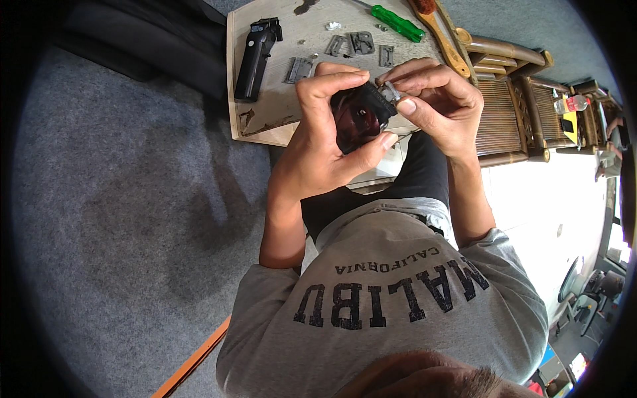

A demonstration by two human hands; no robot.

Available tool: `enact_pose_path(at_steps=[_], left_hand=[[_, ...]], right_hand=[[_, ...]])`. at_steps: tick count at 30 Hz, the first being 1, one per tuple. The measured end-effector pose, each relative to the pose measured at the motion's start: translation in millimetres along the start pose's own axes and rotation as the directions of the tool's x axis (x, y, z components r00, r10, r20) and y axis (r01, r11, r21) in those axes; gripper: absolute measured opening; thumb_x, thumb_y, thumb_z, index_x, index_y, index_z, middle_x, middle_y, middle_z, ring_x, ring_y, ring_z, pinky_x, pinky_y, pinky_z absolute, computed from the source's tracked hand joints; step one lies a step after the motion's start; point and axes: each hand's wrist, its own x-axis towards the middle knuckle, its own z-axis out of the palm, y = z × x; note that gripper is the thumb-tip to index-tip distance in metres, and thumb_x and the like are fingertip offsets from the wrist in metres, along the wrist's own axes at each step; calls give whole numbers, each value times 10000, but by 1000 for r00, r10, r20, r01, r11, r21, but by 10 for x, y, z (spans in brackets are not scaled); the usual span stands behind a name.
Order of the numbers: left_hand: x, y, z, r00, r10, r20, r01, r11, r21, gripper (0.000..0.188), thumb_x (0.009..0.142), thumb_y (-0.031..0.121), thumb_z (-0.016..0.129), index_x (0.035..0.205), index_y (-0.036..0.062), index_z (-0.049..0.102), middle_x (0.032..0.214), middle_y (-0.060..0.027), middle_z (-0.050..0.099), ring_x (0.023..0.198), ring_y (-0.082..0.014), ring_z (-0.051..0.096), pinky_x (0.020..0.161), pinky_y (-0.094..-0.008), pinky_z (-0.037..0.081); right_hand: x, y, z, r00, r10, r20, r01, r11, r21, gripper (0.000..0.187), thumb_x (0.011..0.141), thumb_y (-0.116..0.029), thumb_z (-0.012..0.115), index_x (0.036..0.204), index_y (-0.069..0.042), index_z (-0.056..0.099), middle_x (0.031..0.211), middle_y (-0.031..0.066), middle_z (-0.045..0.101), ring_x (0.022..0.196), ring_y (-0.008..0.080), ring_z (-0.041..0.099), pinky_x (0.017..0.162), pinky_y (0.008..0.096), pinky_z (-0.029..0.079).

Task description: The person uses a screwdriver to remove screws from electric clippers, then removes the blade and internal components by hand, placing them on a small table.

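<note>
My left hand [322,132] is wrapped round a glossy dark red and black hair clipper [359,119], its head tilted up to the right. At that head, my right hand [441,106] pinches a small grey metal clipper part [389,91] between thumb and fingers. The part touches the clipper or lies very close to it; the exact contact is hidden by the fingers. Past my hands, several grey metal pieces lie on the table, among them a blade-like part [300,69], a square bracket [361,43] and a narrow plate [386,56].
A black clipper [257,61] lies at the left of the pale wooden table [282,118]. Farther back are a green-handled screwdriver [398,24], a wooden-handled brush [443,40] and small screws. Bamboo furniture [501,116] stands to the right, with a bottle [572,104] beyond.
</note>
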Motion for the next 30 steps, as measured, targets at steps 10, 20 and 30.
enact_pose_path(at_steps=[10, 20, 30], left_hand=[[15, 24, 21, 1000, 6, 4, -6, 999, 33, 775, 855, -52, 767, 1448, 76, 283, 1319, -184, 458, 1135, -212, 557, 960, -366, 524], [36, 56, 10, 1000, 24, 10, -25, 996, 89, 768, 862, -43, 769, 1447, 70, 284, 1318, -181, 453, 1127, -207, 559, 939, -359, 527], [36, 70, -2, 999, 31, 21, -34, 988, 152, 759, 869, -33, 772, 1445, 64, 286, 1323, -184, 449, 1094, -197, 573, 909, -347, 537]], right_hand=[[-13, 2, 10, 1000, -2, -15, 2, 1000, 10, 203, 904, 140, 761, 1096, 97, 712, 1147, 270, 730, 1128, 309, 728, 945, 412, 645], [-27, 7, -2, 1000, -13, -16, 13, 1000, -29, 207, 910, 133, 759, 1105, 81, 712, 1172, 272, 714, 1155, 322, 720, 948, 416, 653], [-30, 24, -21, 999, -43, -5, 42, 998, -44, 219, 903, 139, 763, 1103, 69, 707, 1189, 271, 711, 1172, 326, 714, 965, 420, 644]])
